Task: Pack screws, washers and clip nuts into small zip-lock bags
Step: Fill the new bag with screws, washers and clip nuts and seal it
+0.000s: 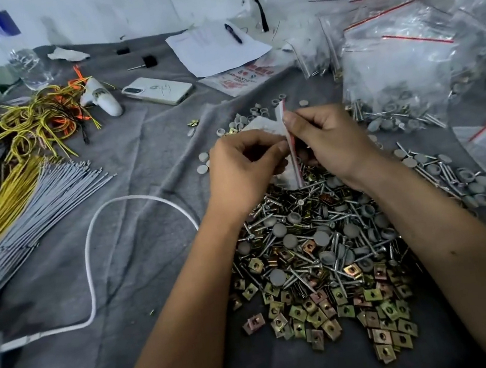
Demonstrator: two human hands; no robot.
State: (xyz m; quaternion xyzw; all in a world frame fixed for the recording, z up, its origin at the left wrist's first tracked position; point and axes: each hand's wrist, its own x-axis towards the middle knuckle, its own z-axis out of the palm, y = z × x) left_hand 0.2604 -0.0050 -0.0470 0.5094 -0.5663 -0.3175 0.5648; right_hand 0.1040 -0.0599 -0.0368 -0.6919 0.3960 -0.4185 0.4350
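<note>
Nearest the camera, brass-coloured clip nuts (381, 336) are lying scattered across a grey cloth (147, 229), the near edge of a heap where screws (300, 279) and round grey washers (280, 229) are mingling. To the near left, a white cable (89, 263) is looping over the cloth from a white block at the frame's edge.

Above the far end of the heap, two bare forearms are meeting — the left hand (241, 168) and right hand (328, 142) are both pinching a small zip-lock bag (284, 143) by its red-striped mouth, fingers curled, thumbs and forefingers pressing the strip from either side. The bag is hanging edge-on between them, its lower end just over the screws.

At mid left, bundles of grey and yellow ties (18, 211) are fanning out, with tangled yellow and orange wires (43, 119) beyond. At right, filled bags (402, 78) of screws and washers are piling up — red seal lines showing.

Farther back, a white phone (158, 90) is lying face down, a pen (233, 33) is resting on white paper (215, 49), and a clear water bottle (16, 50) is standing at far left.
</note>
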